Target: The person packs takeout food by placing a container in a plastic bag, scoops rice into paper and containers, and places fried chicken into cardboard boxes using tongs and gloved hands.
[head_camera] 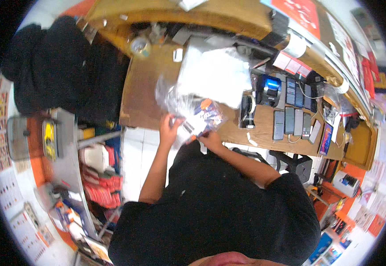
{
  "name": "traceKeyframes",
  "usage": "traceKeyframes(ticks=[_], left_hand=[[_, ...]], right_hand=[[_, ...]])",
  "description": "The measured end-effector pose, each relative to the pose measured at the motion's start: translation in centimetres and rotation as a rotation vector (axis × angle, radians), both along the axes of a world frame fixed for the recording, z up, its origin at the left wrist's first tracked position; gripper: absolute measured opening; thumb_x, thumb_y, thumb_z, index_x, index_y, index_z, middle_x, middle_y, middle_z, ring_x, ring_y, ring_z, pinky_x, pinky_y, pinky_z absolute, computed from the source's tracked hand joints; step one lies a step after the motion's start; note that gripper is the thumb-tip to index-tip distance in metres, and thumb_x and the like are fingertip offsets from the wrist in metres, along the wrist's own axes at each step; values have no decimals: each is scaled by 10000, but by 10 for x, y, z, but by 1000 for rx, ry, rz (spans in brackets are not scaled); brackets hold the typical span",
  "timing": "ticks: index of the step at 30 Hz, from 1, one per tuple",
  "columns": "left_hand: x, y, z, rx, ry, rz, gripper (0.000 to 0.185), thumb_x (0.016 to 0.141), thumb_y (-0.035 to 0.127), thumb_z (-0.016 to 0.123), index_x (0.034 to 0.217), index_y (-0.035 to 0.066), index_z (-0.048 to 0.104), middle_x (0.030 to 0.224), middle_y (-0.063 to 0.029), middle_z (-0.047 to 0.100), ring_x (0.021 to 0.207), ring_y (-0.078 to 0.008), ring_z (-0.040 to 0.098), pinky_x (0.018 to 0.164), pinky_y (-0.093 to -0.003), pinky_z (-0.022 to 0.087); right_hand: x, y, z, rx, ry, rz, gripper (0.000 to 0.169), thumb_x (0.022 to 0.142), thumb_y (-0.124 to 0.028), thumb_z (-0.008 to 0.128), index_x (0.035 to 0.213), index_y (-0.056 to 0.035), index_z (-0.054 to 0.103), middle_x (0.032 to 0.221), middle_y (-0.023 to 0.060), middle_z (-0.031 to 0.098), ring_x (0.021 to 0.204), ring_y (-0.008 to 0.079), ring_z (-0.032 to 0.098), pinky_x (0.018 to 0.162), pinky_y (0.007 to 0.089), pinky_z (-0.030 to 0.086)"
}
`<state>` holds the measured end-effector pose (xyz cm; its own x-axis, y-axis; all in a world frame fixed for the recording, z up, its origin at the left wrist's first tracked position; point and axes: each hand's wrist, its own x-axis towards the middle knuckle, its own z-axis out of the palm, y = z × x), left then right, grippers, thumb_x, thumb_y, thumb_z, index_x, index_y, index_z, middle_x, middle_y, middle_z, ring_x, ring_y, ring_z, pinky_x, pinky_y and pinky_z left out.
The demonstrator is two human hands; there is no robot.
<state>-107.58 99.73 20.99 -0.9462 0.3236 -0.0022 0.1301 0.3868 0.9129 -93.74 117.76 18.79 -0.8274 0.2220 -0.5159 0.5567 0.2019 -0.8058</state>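
Observation:
A clear plastic bag (169,99) with dark blue and orange printed contents (209,114) is held in front of my body at the table's near edge. My left hand (170,128) grips its left side, with the thumb and fingertips on the plastic near a white label (193,126) that bears print. My right hand (211,140) holds the lower right edge, its fingertips partly hidden beneath the bag. Just behind it lies a stack of white plastic sheets or bags (216,73), washed out by glare.
On the wooden table (146,89), a tape dispenser (247,111), a small label printer (268,90) and several phones (289,119) with cables stand to the right. A roll of tape (140,46) sits at the back left. A person in black (63,69) is at the left.

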Motion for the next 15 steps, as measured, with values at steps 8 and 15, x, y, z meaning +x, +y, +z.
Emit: traceKeyframes(ticks=[8, 15], left_hand=[[16, -38, -64, 154, -484, -309, 382, 867, 224, 538, 1125, -45, 619, 1099, -170, 632, 1023, -286, 570, 933, -387, 416], [39, -47, -21, 288, -873, -209, 505, 796, 212, 630, 1228, -38, 555, 1112, -110, 627, 1039, -229, 571, 960, -353, 411]], right_hand=[[2, 3, 39, -983, -127, -207, 770, 790, -134, 637, 1441, -151, 226, 1393, 122, 376, 1262, 281, 393, 970, 567, 372], [5, 4, 11, -631, 69, -153, 840, 850, -184, 638, 1515, -82, 134, 1416, 146, 401, 1264, 239, 409, 988, 403, 405]])
